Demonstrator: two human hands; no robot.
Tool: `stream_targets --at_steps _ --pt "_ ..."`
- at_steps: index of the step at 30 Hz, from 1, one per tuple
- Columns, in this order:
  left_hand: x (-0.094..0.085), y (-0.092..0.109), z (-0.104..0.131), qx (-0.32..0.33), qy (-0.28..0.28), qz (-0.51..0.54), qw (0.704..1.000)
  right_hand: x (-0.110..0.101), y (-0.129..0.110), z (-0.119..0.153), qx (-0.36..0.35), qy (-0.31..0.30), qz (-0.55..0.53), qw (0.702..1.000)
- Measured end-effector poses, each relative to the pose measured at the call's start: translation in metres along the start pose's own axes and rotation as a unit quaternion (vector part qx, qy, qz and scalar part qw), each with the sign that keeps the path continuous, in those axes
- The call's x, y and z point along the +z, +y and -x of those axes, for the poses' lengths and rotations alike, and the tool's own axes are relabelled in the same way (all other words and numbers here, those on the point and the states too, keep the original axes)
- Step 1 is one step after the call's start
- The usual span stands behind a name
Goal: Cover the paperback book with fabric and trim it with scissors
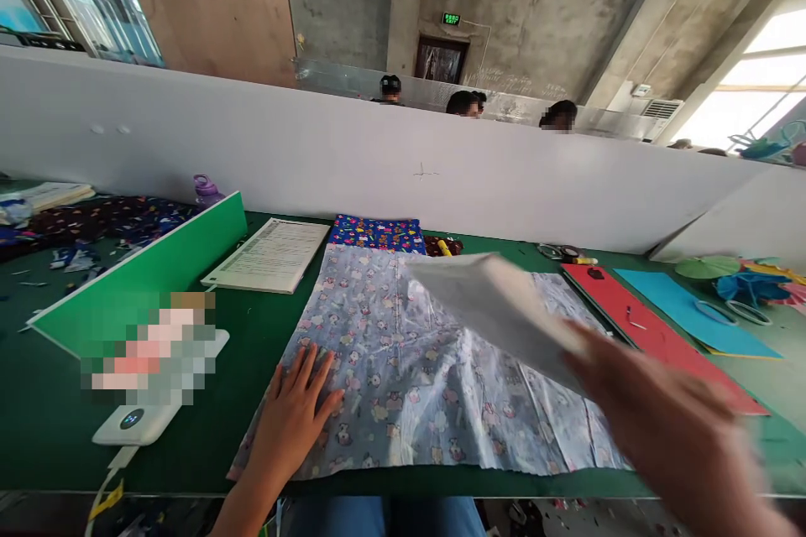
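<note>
A light grey-blue patterned cloth (378, 369) with small cartoon animals is spread over the table in front of me, creased and shiny in the middle. My left hand (302, 403) rests flat on its left side, fingers spread. My right hand (667, 411), blurred by motion, grips a white sheet or pad (497, 302) by its near right end and holds it over the cloth's right part. The sheet is also blurred, so I cannot tell its thickness. Beyond the cloth's far edge lies a folded blue printed cloth (378, 232).
Printed papers (270, 256) lie at the far left, near a green board (151, 268) standing on edge. A white power bank (135, 424) with a cable sits left. Red (655, 336) and blue (693, 310) sheets lie right. A white partition (378, 159) rises behind; people's heads show beyond it.
</note>
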State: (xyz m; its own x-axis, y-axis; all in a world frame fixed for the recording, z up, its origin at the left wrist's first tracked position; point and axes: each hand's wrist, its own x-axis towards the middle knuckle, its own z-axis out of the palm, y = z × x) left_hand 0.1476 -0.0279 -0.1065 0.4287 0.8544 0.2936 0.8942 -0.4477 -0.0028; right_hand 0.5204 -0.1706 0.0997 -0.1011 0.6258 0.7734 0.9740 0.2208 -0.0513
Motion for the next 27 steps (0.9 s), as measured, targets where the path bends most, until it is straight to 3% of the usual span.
stream_targets --at_steps 2,4,7,9,12,15,19,22,27 --pt "-0.001 0.0 0.0 0.006 0.008 -0.001 1.0 0.052 -0.024 0.008 -0.073 -0.058 -0.008 0.996" --pt "-0.001 0.0 0.0 0.012 0.012 -0.002 1.0 0.105 -0.044 0.034 -0.133 -0.123 0.003 0.983" --pt "-0.003 -0.002 0.001 0.014 0.005 0.001 1.0 0.152 -0.057 0.078 -0.14 -0.175 -0.021 0.974" --pt "-0.004 -0.002 0.001 0.012 0.002 0.003 1.0 0.157 -0.053 0.095 -0.11 -0.201 -0.066 0.971" --pt "-0.004 -0.001 -0.001 0.009 0.006 0.001 1.0 0.144 -0.029 0.1 -0.062 -0.215 -0.083 0.971" --pt "-0.005 0.005 -0.005 -0.006 0.022 -0.007 1.0 0.139 0.005 0.106 0.002 -0.206 -0.031 0.978" --pt "-0.005 0.018 -0.01 0.009 0.029 0.004 1.0 0.152 0.036 0.134 0.06 -0.243 0.032 0.968" --pt "-0.001 0.024 -0.01 0.03 0.015 0.012 0.999 0.159 0.042 0.152 0.073 -0.286 0.046 0.954" --pt "0.002 0.02 -0.005 0.043 0.005 0.0 0.999 0.151 0.039 0.161 0.089 -0.315 0.049 0.944"
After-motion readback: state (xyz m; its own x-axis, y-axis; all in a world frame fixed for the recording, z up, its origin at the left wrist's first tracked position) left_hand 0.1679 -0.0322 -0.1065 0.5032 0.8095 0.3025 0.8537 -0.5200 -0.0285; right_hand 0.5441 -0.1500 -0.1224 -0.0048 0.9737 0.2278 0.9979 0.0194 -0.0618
